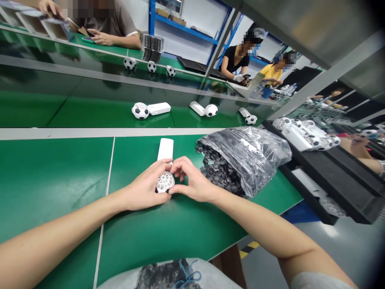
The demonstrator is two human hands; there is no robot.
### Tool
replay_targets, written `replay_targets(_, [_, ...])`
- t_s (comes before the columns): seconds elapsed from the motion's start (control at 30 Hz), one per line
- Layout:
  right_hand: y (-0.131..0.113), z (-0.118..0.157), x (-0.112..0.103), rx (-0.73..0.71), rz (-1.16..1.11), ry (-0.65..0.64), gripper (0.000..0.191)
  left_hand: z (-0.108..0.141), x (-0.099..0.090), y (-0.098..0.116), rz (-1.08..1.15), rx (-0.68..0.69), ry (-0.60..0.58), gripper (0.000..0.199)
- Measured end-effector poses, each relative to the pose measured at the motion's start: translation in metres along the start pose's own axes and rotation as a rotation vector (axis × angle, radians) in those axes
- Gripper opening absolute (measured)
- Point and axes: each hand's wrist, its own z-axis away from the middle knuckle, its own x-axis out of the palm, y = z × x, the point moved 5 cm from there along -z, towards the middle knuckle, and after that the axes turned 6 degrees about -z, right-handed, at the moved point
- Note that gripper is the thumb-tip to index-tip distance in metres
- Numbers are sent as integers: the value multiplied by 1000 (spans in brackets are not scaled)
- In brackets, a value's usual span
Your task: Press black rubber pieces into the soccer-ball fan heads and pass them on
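A white football-shaped part (165,182) with an open lattice top sits on the green table in front of me, with dark patches at its lower edge. My left hand (140,188) is wrapped round its left side, thumb along the near edge. Curled against the right side is my right hand (194,182), its thumb touching the near right edge. Whether a small piece is between those fingers is hidden. A white oblong handle (165,149) extends behind the ball, its near end covered by my fingers. Right of my hands, small black pieces (222,172) spill from a clear plastic bag (252,150).
Along the green belt beyond the table lie several football-headed units, such as a black-and-white one (140,110). Black trays (327,172) with more units stand at the right. Across the belt a person (120,28) sits at work; other people are farther right.
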Motion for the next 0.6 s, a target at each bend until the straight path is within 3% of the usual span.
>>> replay_targets(0.13, [5,3,6,29,-174,-16,35,1,1,-2,33,-40,-11,44])
replay_targets(0.37, [21,9,12,100,-370,100,47,3,5,-3,-57,-34,83,46])
replay_targets(0.5, [28,14,20,183,-442,152,56,7,12,-16,-92,-31,121,49])
replay_targets(0.6, [32,-1,2,220,-377,78,48,8,17,-28,-75,-47,167,49])
